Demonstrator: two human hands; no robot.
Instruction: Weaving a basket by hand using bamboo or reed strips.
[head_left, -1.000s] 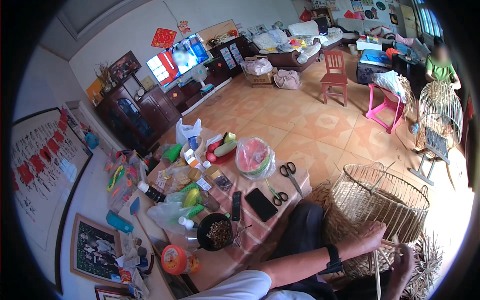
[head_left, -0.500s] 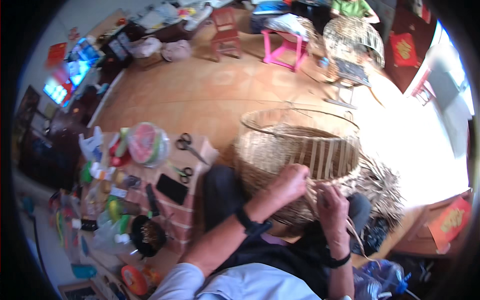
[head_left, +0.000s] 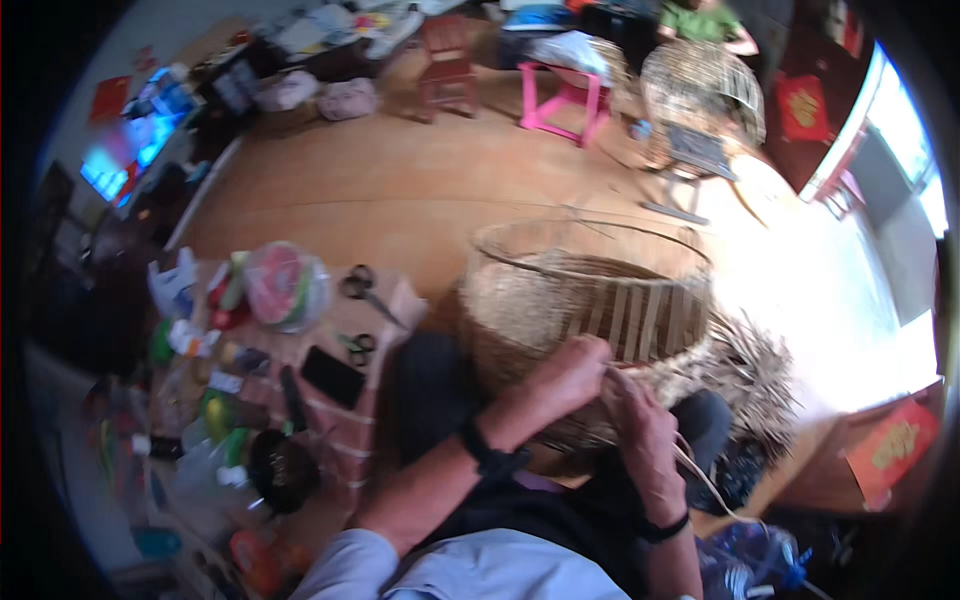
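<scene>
Spreading along the left, a bench point(head_left: 345, 440) with a striped pinkish cloth carries a black bowl point(head_left: 302, 494), a plastic-wrapped piece of watermelon point(head_left: 285, 283), a dark phone point(head_left: 333, 377) and two pairs of black-handled scissors point(head_left: 367, 294). Beyond the bench, a red chair point(head_left: 447, 72) and then a pink stool point(head_left: 566, 100) stand on the tiled floor. Directly before the person, between the knees, sits a large woven basket point(head_left: 505, 322), with bare uprights and a hoop above its woven wall. At its near side the left hand point(head_left: 570, 378) has its fingers drawn together; what they pinch is too blurred to tell. Touching or nearly touching it, the right hand point(head_left: 640, 425) is curled closed on a pale strand point(head_left: 712, 488), which trails out past the wrist. Farther right, dried straw point(head_left: 757, 385) fans out beside the basket, while in the background a person in green point(head_left: 700, 22) sits behind another wicker piece point(head_left: 690, 75).
</scene>
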